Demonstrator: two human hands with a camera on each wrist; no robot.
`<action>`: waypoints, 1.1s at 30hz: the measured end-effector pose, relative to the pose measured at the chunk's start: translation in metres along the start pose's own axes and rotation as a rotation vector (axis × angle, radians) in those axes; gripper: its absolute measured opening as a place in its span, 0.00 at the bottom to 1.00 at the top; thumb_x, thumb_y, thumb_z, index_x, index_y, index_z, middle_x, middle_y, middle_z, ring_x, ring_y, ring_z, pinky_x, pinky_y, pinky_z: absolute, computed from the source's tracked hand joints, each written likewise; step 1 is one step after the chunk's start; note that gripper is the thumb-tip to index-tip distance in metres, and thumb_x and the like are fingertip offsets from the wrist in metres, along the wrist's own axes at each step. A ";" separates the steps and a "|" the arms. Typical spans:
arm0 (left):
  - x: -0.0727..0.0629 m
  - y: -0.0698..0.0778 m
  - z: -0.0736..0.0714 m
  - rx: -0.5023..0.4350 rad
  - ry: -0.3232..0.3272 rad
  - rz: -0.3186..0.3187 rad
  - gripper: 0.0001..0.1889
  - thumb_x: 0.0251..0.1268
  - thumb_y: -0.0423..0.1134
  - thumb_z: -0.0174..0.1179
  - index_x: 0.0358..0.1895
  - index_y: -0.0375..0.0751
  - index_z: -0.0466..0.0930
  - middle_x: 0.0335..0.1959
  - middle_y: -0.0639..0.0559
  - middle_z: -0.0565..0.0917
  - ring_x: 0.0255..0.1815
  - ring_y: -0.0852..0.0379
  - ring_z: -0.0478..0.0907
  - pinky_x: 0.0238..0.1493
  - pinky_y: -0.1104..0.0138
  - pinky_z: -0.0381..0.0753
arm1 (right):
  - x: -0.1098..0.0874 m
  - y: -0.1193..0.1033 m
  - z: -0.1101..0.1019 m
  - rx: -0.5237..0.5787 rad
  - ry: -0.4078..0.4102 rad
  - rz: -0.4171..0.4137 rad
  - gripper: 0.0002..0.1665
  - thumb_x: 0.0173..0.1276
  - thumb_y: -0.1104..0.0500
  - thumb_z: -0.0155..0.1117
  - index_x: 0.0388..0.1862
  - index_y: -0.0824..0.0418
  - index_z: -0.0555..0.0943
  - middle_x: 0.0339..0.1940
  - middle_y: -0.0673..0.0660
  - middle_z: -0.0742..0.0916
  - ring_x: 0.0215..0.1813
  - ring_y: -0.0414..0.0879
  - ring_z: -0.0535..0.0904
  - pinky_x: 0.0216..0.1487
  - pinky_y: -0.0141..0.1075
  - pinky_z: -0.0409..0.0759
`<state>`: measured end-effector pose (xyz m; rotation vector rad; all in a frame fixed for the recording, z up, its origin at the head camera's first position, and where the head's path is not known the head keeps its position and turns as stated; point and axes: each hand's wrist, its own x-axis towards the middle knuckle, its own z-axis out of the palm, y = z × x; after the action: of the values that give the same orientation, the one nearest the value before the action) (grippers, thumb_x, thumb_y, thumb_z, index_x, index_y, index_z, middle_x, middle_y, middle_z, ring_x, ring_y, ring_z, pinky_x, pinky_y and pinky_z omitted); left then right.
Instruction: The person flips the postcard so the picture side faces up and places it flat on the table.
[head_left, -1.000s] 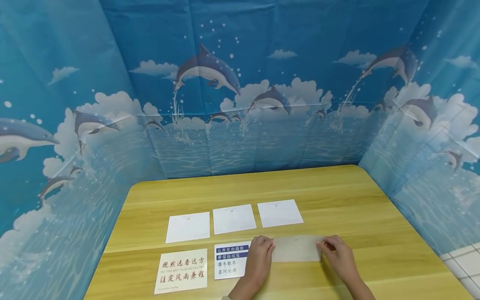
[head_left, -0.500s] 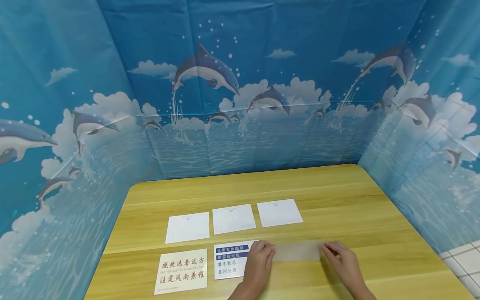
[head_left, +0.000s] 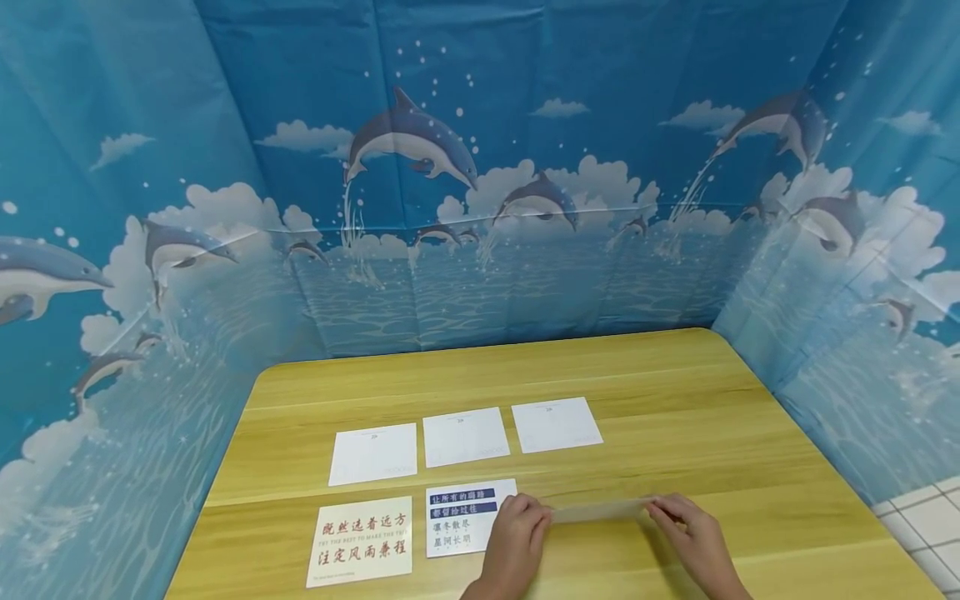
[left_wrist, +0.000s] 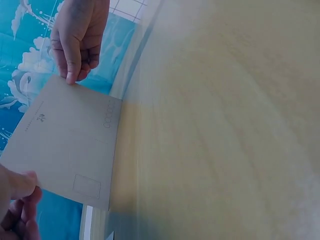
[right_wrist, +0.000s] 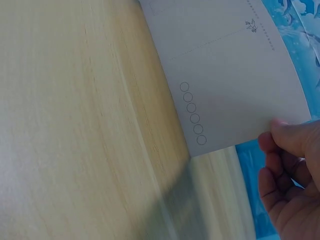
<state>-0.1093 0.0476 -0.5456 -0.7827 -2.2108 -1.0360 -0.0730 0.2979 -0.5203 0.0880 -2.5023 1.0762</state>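
Both hands hold one postcard (head_left: 596, 511) by its two short ends, tilted up so steeply that the head view shows it as a thin strip. My left hand (head_left: 513, 542) pinches its left end between thumb and fingers; my right hand (head_left: 692, 533) pinches the right end. The side facing me, seen in the left wrist view, carries a small bird emblem, a row of circles and a stamp box on the postcard (left_wrist: 70, 140). In the right wrist view its lower edge appears close to the table (right_wrist: 100, 125); whether it touches, I cannot tell.
Beside my left hand lies a card with blue bands and Chinese writing (head_left: 459, 525). Left of it is a cream card with red writing (head_left: 360, 542). Behind them lie three white cards (head_left: 373, 454) in a row. A dolphin-printed curtain (head_left: 480, 275) surrounds the table.
The held postcard has tilted further upright, its visible face narrowing to a strip in the head view. Both hands have shifted slightly nearer to me, still holding its ends.
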 end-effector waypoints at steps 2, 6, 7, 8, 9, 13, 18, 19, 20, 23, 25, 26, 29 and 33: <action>-0.001 0.000 -0.001 -0.024 -0.008 -0.013 0.02 0.52 0.32 0.63 0.29 0.42 0.84 0.28 0.59 0.75 0.30 0.64 0.69 0.35 0.81 0.66 | -0.002 -0.001 -0.001 0.016 -0.019 0.036 0.08 0.58 0.71 0.63 0.34 0.62 0.84 0.29 0.51 0.83 0.31 0.34 0.75 0.30 0.25 0.74; -0.002 0.001 -0.002 -0.077 -0.040 -0.041 0.02 0.54 0.34 0.63 0.30 0.43 0.84 0.28 0.60 0.75 0.30 0.66 0.69 0.35 0.82 0.65 | -0.007 0.002 -0.003 0.056 -0.049 0.079 0.09 0.59 0.73 0.61 0.35 0.64 0.84 0.30 0.51 0.83 0.32 0.35 0.77 0.32 0.26 0.75; -0.003 0.002 -0.003 -0.087 -0.046 -0.044 0.02 0.54 0.33 0.63 0.30 0.43 0.85 0.27 0.60 0.75 0.31 0.66 0.68 0.35 0.82 0.65 | -0.008 0.004 -0.003 0.068 -0.051 0.083 0.09 0.59 0.73 0.61 0.35 0.65 0.84 0.30 0.51 0.84 0.32 0.36 0.78 0.31 0.26 0.75; -0.003 0.002 -0.003 -0.096 -0.054 -0.050 0.02 0.54 0.33 0.63 0.30 0.44 0.85 0.27 0.61 0.75 0.31 0.67 0.68 0.34 0.82 0.65 | -0.010 0.005 -0.003 0.081 -0.055 0.087 0.08 0.59 0.73 0.61 0.35 0.66 0.84 0.30 0.52 0.84 0.32 0.36 0.78 0.31 0.26 0.75; -0.004 0.003 -0.003 -0.102 -0.060 -0.055 0.02 0.53 0.33 0.64 0.30 0.44 0.85 0.27 0.61 0.75 0.31 0.67 0.68 0.34 0.82 0.65 | -0.011 0.005 -0.003 0.095 -0.062 0.099 0.08 0.59 0.73 0.60 0.36 0.68 0.83 0.30 0.52 0.84 0.32 0.37 0.78 0.31 0.26 0.76; -0.008 0.005 -0.005 -0.122 -0.085 -0.076 0.03 0.53 0.33 0.64 0.30 0.44 0.85 0.27 0.62 0.77 0.31 0.68 0.70 0.34 0.81 0.66 | -0.014 0.003 -0.005 0.157 -0.110 0.208 0.09 0.61 0.72 0.59 0.39 0.70 0.82 0.31 0.54 0.85 0.32 0.40 0.80 0.31 0.30 0.78; -0.014 0.006 -0.007 -0.198 -0.130 -0.098 0.04 0.53 0.33 0.64 0.32 0.43 0.86 0.27 0.61 0.82 0.29 0.70 0.73 0.32 0.81 0.67 | -0.016 0.000 -0.010 0.226 -0.198 0.370 0.11 0.64 0.70 0.57 0.44 0.71 0.81 0.34 0.58 0.85 0.35 0.41 0.81 0.36 0.32 0.79; -0.015 0.006 -0.008 -0.216 -0.135 -0.095 0.04 0.53 0.33 0.64 0.32 0.43 0.86 0.27 0.61 0.82 0.29 0.70 0.73 0.32 0.81 0.67 | -0.016 0.000 -0.011 0.234 -0.220 0.388 0.12 0.64 0.68 0.57 0.45 0.72 0.80 0.35 0.59 0.85 0.36 0.41 0.81 0.37 0.32 0.79; -0.015 0.006 -0.008 -0.236 -0.141 -0.101 0.04 0.53 0.32 0.64 0.33 0.42 0.86 0.27 0.61 0.82 0.29 0.71 0.73 0.31 0.81 0.67 | -0.016 0.000 -0.012 0.245 -0.242 0.398 0.13 0.65 0.67 0.56 0.46 0.73 0.79 0.36 0.60 0.85 0.37 0.41 0.81 0.38 0.32 0.79; -0.018 0.005 -0.008 -0.286 -0.164 -0.128 0.04 0.53 0.32 0.64 0.33 0.42 0.86 0.26 0.60 0.82 0.29 0.71 0.73 0.30 0.81 0.68 | -0.017 0.003 -0.017 0.283 -0.313 0.401 0.17 0.67 0.63 0.55 0.49 0.75 0.77 0.39 0.62 0.85 0.39 0.39 0.80 0.40 0.31 0.78; -0.019 0.005 -0.008 -0.316 -0.185 -0.153 0.05 0.54 0.32 0.63 0.33 0.41 0.86 0.26 0.60 0.82 0.29 0.72 0.73 0.29 0.81 0.68 | -0.017 0.005 -0.020 0.312 -0.358 0.375 0.19 0.69 0.62 0.54 0.51 0.77 0.75 0.40 0.61 0.85 0.41 0.38 0.80 0.41 0.31 0.77; -0.020 0.005 -0.008 -0.326 -0.197 -0.170 0.05 0.54 0.32 0.63 0.33 0.41 0.86 0.27 0.60 0.82 0.29 0.72 0.73 0.30 0.81 0.69 | -0.017 0.007 -0.022 0.329 -0.375 0.359 0.20 0.69 0.61 0.53 0.51 0.78 0.74 0.40 0.60 0.85 0.41 0.37 0.80 0.41 0.31 0.77; -0.021 0.004 -0.008 -0.345 -0.228 -0.183 0.05 0.55 0.32 0.63 0.34 0.40 0.86 0.27 0.59 0.82 0.30 0.71 0.73 0.30 0.80 0.70 | -0.017 0.012 -0.025 0.388 -0.428 0.306 0.21 0.70 0.62 0.52 0.52 0.80 0.72 0.42 0.51 0.85 0.43 0.33 0.78 0.42 0.30 0.77; -0.024 0.004 -0.010 -0.372 -0.280 -0.218 0.06 0.57 0.33 0.62 0.36 0.39 0.86 0.27 0.60 0.82 0.30 0.71 0.73 0.30 0.79 0.71 | -0.016 0.019 -0.031 0.501 -0.527 0.307 0.24 0.70 0.61 0.51 0.54 0.84 0.68 0.45 0.37 0.82 0.46 0.27 0.74 0.44 0.28 0.76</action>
<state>-0.0884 0.0355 -0.5550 -0.9047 -2.4115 -1.5589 -0.0517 0.3313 -0.5205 0.1500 -2.6730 2.0177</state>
